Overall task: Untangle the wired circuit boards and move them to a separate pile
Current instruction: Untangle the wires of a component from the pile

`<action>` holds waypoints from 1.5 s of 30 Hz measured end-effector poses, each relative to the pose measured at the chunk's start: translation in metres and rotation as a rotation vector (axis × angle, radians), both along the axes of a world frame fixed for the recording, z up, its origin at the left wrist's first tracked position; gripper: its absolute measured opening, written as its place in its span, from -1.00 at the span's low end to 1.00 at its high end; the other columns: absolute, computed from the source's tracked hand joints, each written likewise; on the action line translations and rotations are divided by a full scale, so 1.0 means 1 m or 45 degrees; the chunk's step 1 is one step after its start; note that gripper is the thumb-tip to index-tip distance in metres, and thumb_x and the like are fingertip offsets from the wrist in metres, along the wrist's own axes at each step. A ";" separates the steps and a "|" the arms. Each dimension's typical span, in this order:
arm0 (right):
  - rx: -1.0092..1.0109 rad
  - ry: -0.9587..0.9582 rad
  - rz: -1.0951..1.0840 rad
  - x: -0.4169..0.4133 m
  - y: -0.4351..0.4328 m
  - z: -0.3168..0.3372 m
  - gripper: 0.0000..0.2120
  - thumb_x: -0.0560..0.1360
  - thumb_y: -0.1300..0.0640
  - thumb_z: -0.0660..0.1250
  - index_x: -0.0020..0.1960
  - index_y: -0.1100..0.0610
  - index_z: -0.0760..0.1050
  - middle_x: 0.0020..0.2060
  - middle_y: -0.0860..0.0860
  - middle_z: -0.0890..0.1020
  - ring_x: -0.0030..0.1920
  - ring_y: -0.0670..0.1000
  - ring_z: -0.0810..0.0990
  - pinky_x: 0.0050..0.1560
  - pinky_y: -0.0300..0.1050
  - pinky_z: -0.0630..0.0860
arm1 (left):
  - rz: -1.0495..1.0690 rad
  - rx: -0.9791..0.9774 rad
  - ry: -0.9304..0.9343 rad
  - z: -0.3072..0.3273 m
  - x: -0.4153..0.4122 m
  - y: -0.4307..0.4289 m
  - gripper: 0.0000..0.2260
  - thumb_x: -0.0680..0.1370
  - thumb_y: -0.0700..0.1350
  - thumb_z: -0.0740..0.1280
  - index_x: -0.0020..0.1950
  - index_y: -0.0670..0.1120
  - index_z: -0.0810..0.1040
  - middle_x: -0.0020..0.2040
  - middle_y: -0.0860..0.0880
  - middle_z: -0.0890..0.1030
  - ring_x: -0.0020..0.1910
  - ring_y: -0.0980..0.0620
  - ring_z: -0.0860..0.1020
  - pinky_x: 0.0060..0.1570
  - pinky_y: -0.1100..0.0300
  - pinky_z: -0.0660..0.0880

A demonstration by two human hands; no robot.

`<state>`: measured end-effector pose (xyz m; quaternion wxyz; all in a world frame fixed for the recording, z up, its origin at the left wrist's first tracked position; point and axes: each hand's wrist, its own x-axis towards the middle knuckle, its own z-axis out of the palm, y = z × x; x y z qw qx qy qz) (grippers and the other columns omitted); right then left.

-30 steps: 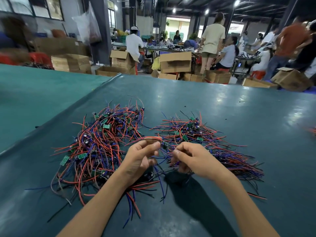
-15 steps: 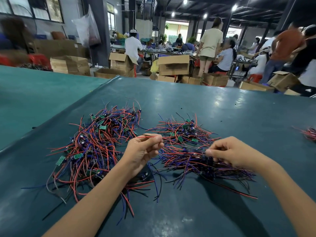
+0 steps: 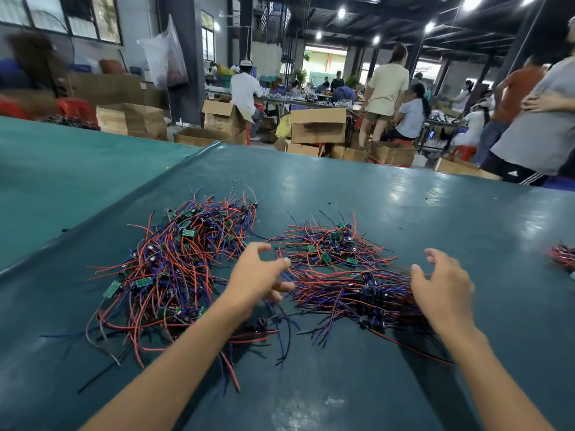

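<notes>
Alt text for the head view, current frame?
An open left hand and open right hand flank the right pile of red-and-blue wired boards on a green table; a bigger tangled left pile lies beside it. Behind, workers and boxes.

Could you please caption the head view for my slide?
Both open, the left hand and right hand flank the right pile of wired boards beside the larger left pile.

Wire bundle (image 3: 563,257) cut off at right edge; fingertips of left hand (image 3: 259,275) blurred, wires (image 3: 249,332) partly hidden beneath it
</notes>
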<state>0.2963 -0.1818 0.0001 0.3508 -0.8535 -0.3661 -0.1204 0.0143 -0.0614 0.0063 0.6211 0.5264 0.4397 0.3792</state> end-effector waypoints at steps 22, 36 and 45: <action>-0.484 -0.202 -0.014 -0.082 0.008 -0.005 -0.77 0.60 -0.03 0.24 0.18 -0.03 0.58 0.11 0.10 0.60 0.14 0.21 0.52 0.14 0.09 0.41 | 0.029 0.870 1.486 0.015 -0.124 0.109 -0.86 0.52 -0.18 0.34 -0.01 -0.22 0.64 -0.04 -0.20 0.68 0.00 -0.18 0.61 0.01 0.02 0.57; 0.270 -0.529 0.889 -0.152 0.014 -0.061 -0.86 0.39 0.36 0.38 -0.10 0.21 0.66 -0.07 0.06 0.65 -0.07 0.14 0.60 -0.06 0.05 0.53 | 0.309 0.560 1.514 0.007 -0.107 0.151 -0.65 0.59 -0.08 0.26 0.32 -0.21 0.37 0.33 -0.31 0.35 0.35 -0.35 0.27 0.28 -0.22 0.35; 0.257 -0.359 0.828 -0.149 0.013 -0.058 -0.87 0.40 0.33 0.35 -0.14 0.16 0.64 -0.13 -0.04 0.63 -0.11 0.01 0.57 -0.08 -0.02 0.52 | 0.132 0.606 1.476 0.021 -0.112 0.159 -0.72 0.48 -0.08 0.49 -0.25 -0.24 0.52 -0.27 -0.21 0.59 -0.24 -0.16 0.58 -0.20 0.05 0.53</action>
